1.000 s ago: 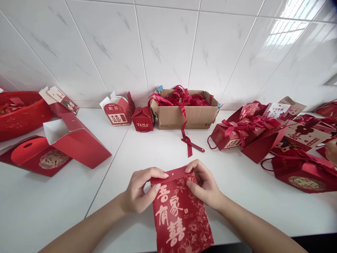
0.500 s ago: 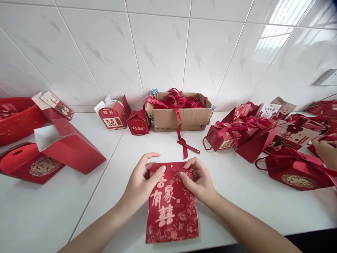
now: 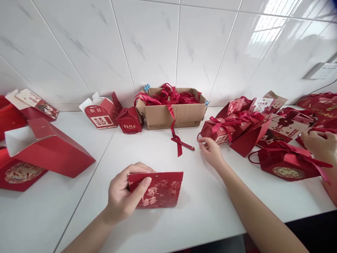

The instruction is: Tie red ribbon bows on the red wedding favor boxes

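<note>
My left hand [image 3: 123, 198] clamped on red packet [image 3: 164, 189], close in, just left of 12 o'clock; mine lags: hole [image 3: 157, 175] bare, no bow seen. My right hand [image 3: 212, 153] loose, no hold visible, beside bow-tied boxes [image 3: 210, 130] at 1 o'clock; those look done. Ribbon carton [image 3: 158, 117] farther, 12 o'clock.

At left, an open red box [image 3: 58, 151] overlaps a medallion-printed box [image 3: 23, 175]; a bright red vessel [image 3: 12, 121], possibly a basin, is only partly visible. Far back, a white-flapped carton [image 3: 102, 115] stands beside a small red box [image 3: 129, 121].
</note>
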The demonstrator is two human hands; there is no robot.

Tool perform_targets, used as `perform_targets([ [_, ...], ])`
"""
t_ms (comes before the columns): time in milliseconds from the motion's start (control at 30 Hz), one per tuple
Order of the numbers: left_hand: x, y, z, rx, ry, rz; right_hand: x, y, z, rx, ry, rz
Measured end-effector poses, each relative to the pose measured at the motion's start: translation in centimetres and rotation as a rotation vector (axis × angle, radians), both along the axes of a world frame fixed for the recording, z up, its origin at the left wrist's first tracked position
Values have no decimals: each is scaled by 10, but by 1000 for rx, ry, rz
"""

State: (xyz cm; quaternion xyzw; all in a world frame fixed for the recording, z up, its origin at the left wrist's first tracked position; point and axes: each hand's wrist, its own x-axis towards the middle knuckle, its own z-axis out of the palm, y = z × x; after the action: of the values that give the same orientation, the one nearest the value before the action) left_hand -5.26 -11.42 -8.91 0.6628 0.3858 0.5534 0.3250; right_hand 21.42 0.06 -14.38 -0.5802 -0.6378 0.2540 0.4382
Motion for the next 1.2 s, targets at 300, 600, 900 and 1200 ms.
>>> perform_targets([
  [300,1,6,-8,14,7,13,-10,4,-19,-99,-152,74],
  [600,1,7,-7,19,5,45,-8,-6,4,-315,221,154],
  [900,1,6,-7,29,6,15,-13,-22,17,-574,772,496],
  [1200,0,6,-8,45,12,1,-13,-29,24,-552,1015,676],
])
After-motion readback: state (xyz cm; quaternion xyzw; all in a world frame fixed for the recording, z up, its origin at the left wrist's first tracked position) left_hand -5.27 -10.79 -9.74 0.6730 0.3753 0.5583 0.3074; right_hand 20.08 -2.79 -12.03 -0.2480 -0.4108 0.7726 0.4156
